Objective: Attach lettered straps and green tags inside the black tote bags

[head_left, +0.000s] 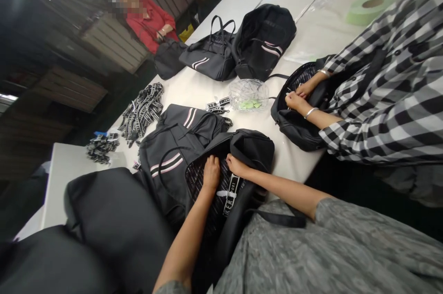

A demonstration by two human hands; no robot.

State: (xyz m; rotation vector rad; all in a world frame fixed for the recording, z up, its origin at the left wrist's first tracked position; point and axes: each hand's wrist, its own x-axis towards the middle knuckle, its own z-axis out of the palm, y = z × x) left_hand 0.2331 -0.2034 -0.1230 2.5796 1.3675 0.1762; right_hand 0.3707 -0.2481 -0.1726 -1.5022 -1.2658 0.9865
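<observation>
An open black bag (254,144) lies in front of me, its dark lining printed with pale lettering. Inside its opening, my left hand (211,173) has its fingers curled against the lining and closed on it. Close by on the right, my right hand (236,165) pinches the bag's inner edge; its fingertips are partly hidden. Below the hands, a black-and-white lettered strap (231,195) lies across the lining with a small white piece over it. Another black bag (169,162) with pink-and-white stripes sits beside it, to the left.
Lettered straps (141,111) are heaped at the table's left edge. A clear plastic bag (249,94) holds green pieces. More black bags (265,38) stand farther back, near a green tape roll (368,8). A co-worker in a checked shirt (391,86) handles a bag on the right; another person (147,24) stands opposite.
</observation>
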